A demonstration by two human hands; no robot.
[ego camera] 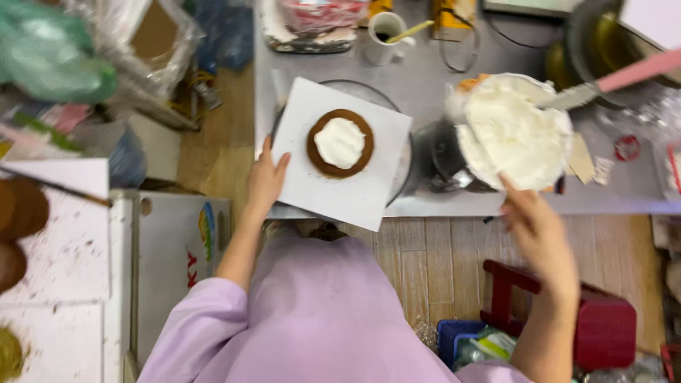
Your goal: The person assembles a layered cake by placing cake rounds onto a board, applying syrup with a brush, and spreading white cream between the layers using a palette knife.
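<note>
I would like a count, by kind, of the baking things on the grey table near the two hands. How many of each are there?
Brown cake layer topped with white cream: 1
White square board, left hand on its edge: 1
Bowl of white cream, right hand at its rim: 1
Pink-handled spatula: 1
White mug: 1
Total: 5

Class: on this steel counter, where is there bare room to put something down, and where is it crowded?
Bare steel table lies between the white mug and the cream bowl. Crowded: the back edge and the right end beyond the bowl.
</note>
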